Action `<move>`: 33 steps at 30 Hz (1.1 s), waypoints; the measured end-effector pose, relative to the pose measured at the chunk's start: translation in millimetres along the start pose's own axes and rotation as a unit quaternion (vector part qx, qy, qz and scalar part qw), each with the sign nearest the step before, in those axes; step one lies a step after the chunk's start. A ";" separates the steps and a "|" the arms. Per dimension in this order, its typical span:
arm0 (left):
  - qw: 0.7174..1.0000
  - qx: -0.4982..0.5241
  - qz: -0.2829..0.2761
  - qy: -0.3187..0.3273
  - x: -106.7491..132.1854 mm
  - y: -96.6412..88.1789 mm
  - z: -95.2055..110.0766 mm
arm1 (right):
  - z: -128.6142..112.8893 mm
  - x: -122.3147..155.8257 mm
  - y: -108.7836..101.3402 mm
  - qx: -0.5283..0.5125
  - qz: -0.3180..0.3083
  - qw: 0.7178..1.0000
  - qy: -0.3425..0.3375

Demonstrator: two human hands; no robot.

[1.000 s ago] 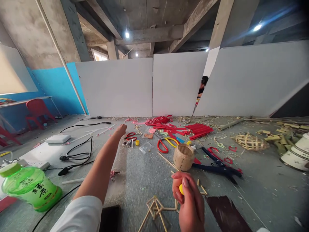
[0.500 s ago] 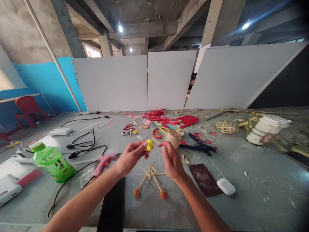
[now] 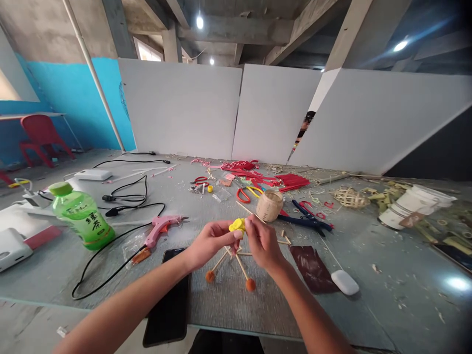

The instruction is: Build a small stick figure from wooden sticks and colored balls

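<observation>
My left hand (image 3: 214, 242) pinches a small, lumpy yellow piece (image 3: 237, 225), perhaps clay or a small flower, in front of me. The fingers of my right hand (image 3: 262, 241) are closed at its right edge; whether they also hold something thin is hidden. Right below both hands stands a little frame of thin wooden sticks (image 3: 241, 267), partly covered by my fingers. Two of its legs end in orange-brown balls (image 3: 250, 284).
A pink glue gun (image 3: 162, 227), its cord, a black phone (image 3: 167, 309) and a green bottle (image 3: 83, 216) lie or stand at left. Behind are a woven bamboo cup (image 3: 269, 205), pliers (image 3: 306, 220) and red strips (image 3: 291, 181). Dark sandpaper (image 3: 312, 268) and a white case (image 3: 345, 283) lie right.
My hands have come together, with my right fingers now at the yellow piece. The stick frame is more covered by my hands, and the view has shifted.
</observation>
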State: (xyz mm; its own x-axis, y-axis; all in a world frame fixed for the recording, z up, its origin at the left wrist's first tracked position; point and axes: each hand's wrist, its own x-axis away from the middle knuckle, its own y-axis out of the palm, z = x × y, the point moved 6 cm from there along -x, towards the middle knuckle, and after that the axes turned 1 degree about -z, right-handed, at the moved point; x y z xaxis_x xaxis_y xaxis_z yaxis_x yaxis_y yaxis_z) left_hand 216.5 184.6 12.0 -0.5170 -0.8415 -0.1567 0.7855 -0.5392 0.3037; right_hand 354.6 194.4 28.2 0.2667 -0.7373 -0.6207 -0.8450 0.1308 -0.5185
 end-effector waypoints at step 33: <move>0.995 -0.096 -0.004 0.000 -4.5 -10.8 -10.9 | -10.0 3.2 10.2 0.058 -0.075 0.992 -0.081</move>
State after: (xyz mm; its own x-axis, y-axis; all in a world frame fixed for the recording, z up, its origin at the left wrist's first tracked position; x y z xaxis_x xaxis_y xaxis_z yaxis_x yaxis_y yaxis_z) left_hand 214.0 193.9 -0.9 -0.5244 -0.8367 -0.1581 0.8316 -0.5431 0.1163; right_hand 342.2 186.7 26.8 0.4647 -0.6390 -0.6130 -0.7337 0.1096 -0.6706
